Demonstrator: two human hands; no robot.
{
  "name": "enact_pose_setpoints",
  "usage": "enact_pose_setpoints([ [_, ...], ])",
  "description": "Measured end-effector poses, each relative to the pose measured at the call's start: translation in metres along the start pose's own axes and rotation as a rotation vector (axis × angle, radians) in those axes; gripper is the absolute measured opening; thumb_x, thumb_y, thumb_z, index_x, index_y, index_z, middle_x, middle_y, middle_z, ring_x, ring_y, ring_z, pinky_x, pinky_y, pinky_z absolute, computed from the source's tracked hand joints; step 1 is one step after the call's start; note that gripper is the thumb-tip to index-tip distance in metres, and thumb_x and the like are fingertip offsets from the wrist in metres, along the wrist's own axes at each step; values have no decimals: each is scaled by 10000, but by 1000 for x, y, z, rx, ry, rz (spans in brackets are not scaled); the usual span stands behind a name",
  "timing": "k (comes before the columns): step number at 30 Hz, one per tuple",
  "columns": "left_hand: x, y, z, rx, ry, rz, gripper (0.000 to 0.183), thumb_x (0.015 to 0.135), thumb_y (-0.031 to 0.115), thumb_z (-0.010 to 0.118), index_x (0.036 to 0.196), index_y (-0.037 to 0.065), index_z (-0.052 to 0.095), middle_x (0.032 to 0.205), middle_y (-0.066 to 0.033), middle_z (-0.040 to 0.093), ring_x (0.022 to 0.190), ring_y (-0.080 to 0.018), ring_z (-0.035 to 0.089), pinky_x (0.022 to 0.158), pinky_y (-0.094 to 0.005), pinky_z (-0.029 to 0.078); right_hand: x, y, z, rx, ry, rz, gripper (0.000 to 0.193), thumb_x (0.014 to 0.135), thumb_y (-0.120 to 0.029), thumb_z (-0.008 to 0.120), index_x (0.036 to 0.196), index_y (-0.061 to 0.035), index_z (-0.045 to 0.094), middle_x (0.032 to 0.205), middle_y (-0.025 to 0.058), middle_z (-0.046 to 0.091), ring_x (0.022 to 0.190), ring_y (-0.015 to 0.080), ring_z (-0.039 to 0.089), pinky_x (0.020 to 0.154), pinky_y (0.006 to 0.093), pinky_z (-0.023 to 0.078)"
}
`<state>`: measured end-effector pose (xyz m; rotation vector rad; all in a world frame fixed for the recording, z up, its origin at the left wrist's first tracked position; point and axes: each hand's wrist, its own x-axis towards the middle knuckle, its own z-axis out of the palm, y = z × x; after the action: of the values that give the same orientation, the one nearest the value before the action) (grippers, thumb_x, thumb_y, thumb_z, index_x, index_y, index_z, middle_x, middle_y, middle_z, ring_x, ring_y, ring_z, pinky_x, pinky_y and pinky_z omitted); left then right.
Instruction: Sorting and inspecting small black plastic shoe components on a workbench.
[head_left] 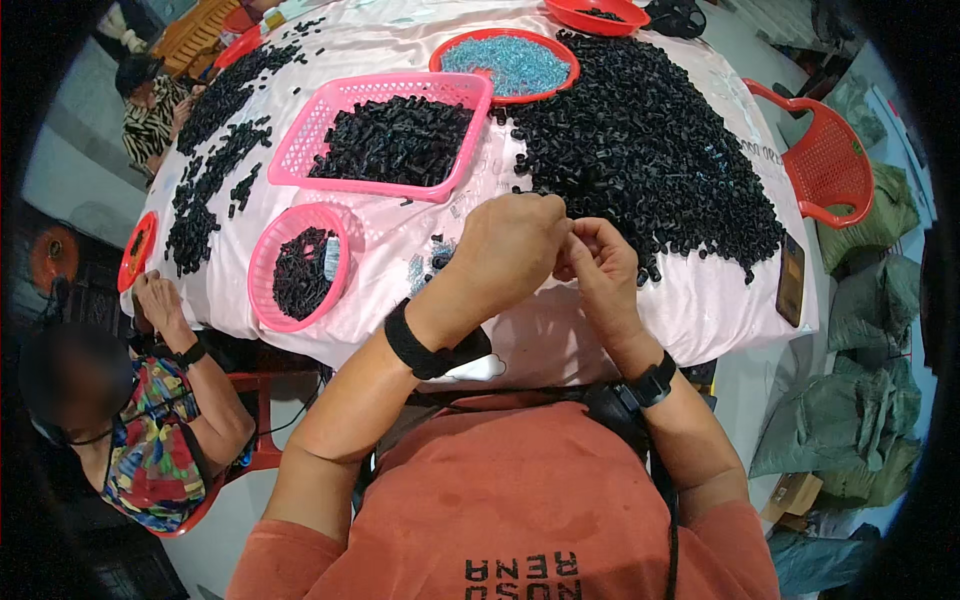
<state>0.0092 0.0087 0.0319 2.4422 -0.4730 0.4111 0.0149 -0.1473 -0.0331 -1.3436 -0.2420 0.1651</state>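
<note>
My left hand and my right hand meet above the near edge of the cloth-covered table. Both are closed, their fingertips pinched together. Whatever lies between the fingers is hidden or too small to make out. Just beyond them spreads a large heap of small black tube-like parts. Beside my left wrist lie a few clear slim pieces and some black bits. A pink round basket of thin black parts stands left of my left forearm.
A pink rectangular basket holds black parts; behind it stands a red bowl of clear bluish pieces. A phone lies at the table's right edge. Red chair and sacks stand right. Two people sit left, near scattered black parts.
</note>
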Motion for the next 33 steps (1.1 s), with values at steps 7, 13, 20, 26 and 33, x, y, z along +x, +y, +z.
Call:
enact_pose_setpoints([
  [7, -23, -21, 3, 84, -120, -77, 103, 864, 101, 613, 836, 16, 665, 798, -202, 658, 770, -404, 651, 689, -479, 509, 7, 8, -3, 36, 167, -67, 155, 1011, -118, 563, 1112, -1, 546, 943, 107, 699, 733, 132, 693, 621, 215, 529],
  [13, -36, -25, 10, 118, -224, -71, 65, 827, 82, 646, 870, 54, 686, 862, -159, 633, 850, -373, 641, 746, -457, 510, 6, 11, -5, 25, 154, -81, 149, 1010, -114, 566, 1106, -1, 548, 933, 100, 695, 718, 122, 683, 610, 209, 526],
  [20, -39, -25, 15, 80, -201, -56, 71, 799, 91, 687, 858, 54, 675, 851, -136, 603, 858, -361, 619, 743, -456, 501, 4, 13, -5, -9, 154, -91, 150, 1004, -108, 582, 1111, -7, 554, 933, 90, 692, 721, 118, 682, 613, 207, 527],
  [26, -39, -28, 21, 103, -183, -2, 51, 806, 73, 663, 808, 32, 633, 825, -146, 585, 813, -368, 602, 708, -463, 485, 3, 14, -4, 6, 149, -80, 157, 999, -99, 589, 1117, -2, 553, 934, 95, 695, 723, 114, 681, 614, 206, 527],
  [33, -41, -26, 21, 27, -44, 55, 43, 848, 22, 598, 873, 4, 568, 810, -176, 590, 789, -409, 594, 677, -477, 472, 3, 12, -1, 28, 136, -61, 153, 982, -76, 605, 1109, -2, 561, 910, 93, 698, 716, 109, 678, 612, 208, 525],
])
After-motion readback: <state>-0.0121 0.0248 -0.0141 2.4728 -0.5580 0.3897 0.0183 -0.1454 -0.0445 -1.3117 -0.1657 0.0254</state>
